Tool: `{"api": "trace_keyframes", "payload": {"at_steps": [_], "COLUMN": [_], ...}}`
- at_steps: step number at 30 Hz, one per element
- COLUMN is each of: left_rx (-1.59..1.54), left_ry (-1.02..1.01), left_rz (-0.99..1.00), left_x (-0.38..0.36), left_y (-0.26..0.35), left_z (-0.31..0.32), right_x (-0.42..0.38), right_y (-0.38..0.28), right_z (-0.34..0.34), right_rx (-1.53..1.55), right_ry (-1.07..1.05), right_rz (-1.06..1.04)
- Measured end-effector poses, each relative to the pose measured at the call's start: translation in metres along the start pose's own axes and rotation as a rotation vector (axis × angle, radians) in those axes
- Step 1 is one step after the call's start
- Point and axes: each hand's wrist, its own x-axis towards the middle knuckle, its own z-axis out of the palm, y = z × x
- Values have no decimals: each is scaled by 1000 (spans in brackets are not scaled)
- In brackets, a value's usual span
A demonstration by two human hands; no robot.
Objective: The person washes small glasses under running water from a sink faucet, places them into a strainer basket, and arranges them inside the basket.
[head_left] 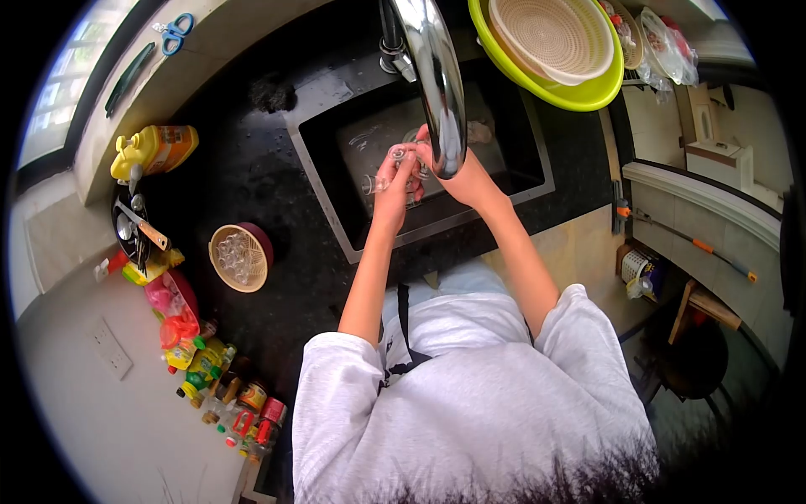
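Left hand (pixel 393 172) grips a small glass (pixel 398 154) over the sink (pixel 323 139), so drips fall in | right hand (pixel 437 160), partly behind the tap (pixel 437 76), pinches its other side | basket (pixel 239 257) near counter's left edge.

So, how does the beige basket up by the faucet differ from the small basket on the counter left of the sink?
The beige basket sits nested inside a lime-green bowl; the small basket sits in a dark red bowl. The beige basket looks larger and empty, while the small basket holds clear glass pieces. The beige basket is behind the sink on the right; the small one is to its left. Both are round, pale and perforated.
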Motion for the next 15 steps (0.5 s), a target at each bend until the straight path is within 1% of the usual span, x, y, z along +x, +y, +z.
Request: {"api": "trace_keyframes", "payload": {"at_steps": [2,4,5,6,8,9,10,11,12,13,14,15], "left_rx": [-103,-135,-99,-63,-76,101,279,281,632,981,982,1119], "left_ry": [23,-9,-53,-96,-116,-80,-44,-40,-16,7,12,14], "left_rz": [-29,-14,-40,-68,-74,-88,-99,-97,43,185,182,319], "left_x": [-4,-5,-5,-8,-15,-17,-18,-17,-17,-19,-21,-23], "left_y": [8,9,8,11,15,20,23,24,25,25,25,26], "left_z": [3,-4,-9,-9,-8,-8,-8,-11,-13,-14,-15,-14], "right_x": [0,1,3,6,9,9,9,9,9,6,3,0], "right_y": [1,3,9,6,0,-2,-3,-4,-13,-27,-34,-35], "right_z": [-2,-7,-6,-7,-8,-10,-14,-16,-17,-19,-20,-18], "right_rx": [9,126,254,255,415,418,350,282,286,65,-159,-199], "right_ry": [34,56,78,78,32,31,-20,-73,-78,-159,-238,-258], "right_rz": [-35,-27,57,56,107,107,108,109,110,129,144,133]}}
